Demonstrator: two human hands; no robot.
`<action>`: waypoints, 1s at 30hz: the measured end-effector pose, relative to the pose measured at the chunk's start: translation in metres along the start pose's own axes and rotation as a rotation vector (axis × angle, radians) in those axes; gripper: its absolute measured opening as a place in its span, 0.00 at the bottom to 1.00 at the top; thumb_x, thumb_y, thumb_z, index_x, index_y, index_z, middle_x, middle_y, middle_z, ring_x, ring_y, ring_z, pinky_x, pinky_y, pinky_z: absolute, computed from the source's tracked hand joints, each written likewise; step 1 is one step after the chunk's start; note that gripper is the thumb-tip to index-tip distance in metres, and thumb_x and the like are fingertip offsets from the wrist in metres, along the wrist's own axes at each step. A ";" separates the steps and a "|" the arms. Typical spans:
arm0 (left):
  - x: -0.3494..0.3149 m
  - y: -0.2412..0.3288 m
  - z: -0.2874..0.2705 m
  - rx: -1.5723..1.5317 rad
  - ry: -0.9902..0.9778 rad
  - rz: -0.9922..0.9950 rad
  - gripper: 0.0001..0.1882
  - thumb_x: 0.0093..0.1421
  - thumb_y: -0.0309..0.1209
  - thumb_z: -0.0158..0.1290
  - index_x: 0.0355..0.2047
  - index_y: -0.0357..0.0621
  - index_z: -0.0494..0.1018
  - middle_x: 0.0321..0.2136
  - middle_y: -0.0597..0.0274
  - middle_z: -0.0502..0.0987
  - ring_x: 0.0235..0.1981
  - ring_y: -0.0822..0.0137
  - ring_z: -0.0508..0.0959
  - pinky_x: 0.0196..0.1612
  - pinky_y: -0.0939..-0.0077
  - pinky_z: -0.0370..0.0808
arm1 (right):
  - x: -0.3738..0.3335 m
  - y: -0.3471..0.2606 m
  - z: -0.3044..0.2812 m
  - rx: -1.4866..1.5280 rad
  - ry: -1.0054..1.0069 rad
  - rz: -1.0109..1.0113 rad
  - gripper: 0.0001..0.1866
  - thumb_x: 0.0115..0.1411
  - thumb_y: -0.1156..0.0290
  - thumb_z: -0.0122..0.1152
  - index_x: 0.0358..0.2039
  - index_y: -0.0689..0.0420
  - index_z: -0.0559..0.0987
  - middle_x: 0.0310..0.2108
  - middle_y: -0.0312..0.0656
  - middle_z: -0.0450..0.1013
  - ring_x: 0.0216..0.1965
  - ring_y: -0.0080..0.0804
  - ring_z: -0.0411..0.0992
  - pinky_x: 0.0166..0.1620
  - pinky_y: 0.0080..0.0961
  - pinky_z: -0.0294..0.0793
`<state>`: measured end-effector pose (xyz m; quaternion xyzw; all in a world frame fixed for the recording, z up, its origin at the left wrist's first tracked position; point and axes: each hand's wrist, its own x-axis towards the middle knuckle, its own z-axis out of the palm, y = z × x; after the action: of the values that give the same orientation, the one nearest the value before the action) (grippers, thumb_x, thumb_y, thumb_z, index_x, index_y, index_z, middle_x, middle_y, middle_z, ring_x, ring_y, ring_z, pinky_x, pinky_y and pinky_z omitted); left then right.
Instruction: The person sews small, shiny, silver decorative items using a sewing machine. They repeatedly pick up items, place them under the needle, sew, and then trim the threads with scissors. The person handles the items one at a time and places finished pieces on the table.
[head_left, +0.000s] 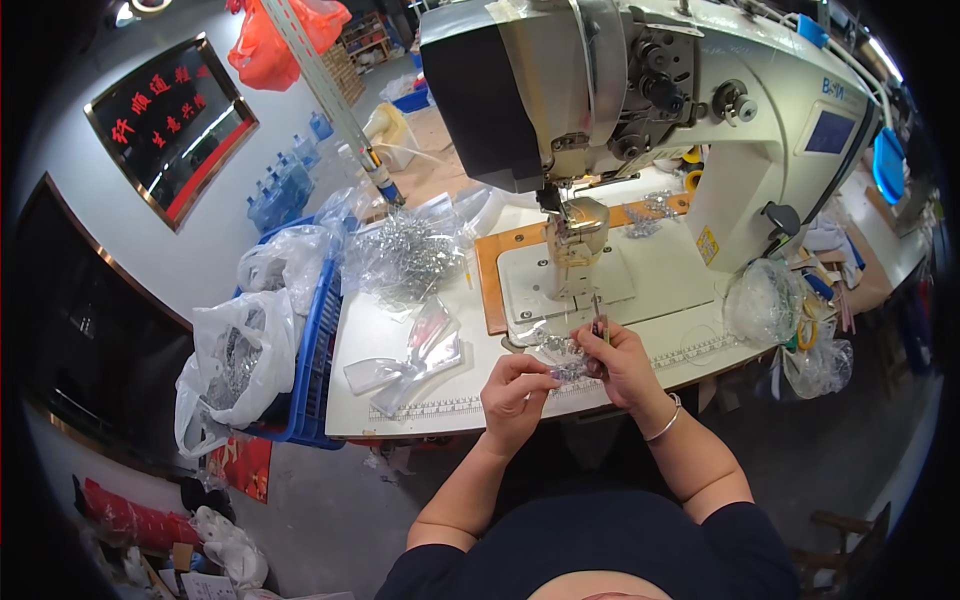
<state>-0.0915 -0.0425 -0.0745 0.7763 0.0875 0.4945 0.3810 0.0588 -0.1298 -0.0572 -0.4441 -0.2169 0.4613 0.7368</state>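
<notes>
A clear plastic strip with silvery ornaments (568, 360) stretches between my hands at the front edge of the sewing table. My left hand (512, 402) pinches its left end between thumb and fingers. At the other end, my right hand (622, 368) has its fingers closed, also gripping a slim pointed metal tool (598, 322) that points up towards the machine. I cannot tell whether it is a pair of thread snips or tweezers. Just beyond the hands stands the sewing machine (640, 90), its presser and needle area (577, 235) above the metal bed plate. Flat clear plastic pieces (412, 362) lie left of my left hand.
A heap of silvery strips (410, 255) lies on the table's left. Beside it, a blue crate (312, 375) holds stuffed white plastic bags (240, 360). On the right are a clear bag (765, 300) and yellow-handled scissors (806, 330). A ruler tape (700, 350) runs along the front edge.
</notes>
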 end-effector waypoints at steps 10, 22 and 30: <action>0.002 -0.006 -0.006 0.102 -0.028 0.043 0.13 0.43 0.12 0.57 0.26 0.44 0.78 0.30 0.60 0.72 0.31 0.65 0.76 0.33 0.76 0.75 | -0.017 -0.035 -0.016 -1.336 -0.024 -1.027 0.15 0.42 0.66 0.70 0.34 0.50 0.81 0.27 0.33 0.72 0.26 0.31 0.69 0.29 0.25 0.71; 0.012 -0.001 -0.017 -0.091 -0.132 -0.098 0.13 0.43 0.11 0.57 0.26 0.43 0.78 0.31 0.62 0.71 0.32 0.69 0.76 0.35 0.79 0.75 | -0.010 -0.053 -0.005 -1.512 -0.235 -1.141 0.10 0.45 0.66 0.68 0.31 0.48 0.81 0.26 0.27 0.71 0.24 0.26 0.67 0.27 0.23 0.68; 0.010 -0.003 -0.017 -0.122 -0.122 -0.113 0.13 0.43 0.11 0.57 0.25 0.43 0.78 0.31 0.62 0.71 0.32 0.69 0.75 0.35 0.79 0.75 | -0.012 -0.050 -0.006 -1.501 -0.205 -1.134 0.11 0.44 0.67 0.68 0.31 0.48 0.81 0.27 0.28 0.72 0.24 0.26 0.66 0.27 0.23 0.68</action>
<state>-0.0993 -0.0266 -0.0658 0.7742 0.0776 0.4281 0.4596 0.0822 -0.1522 -0.0162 -0.5879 -0.7042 -0.1888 0.3505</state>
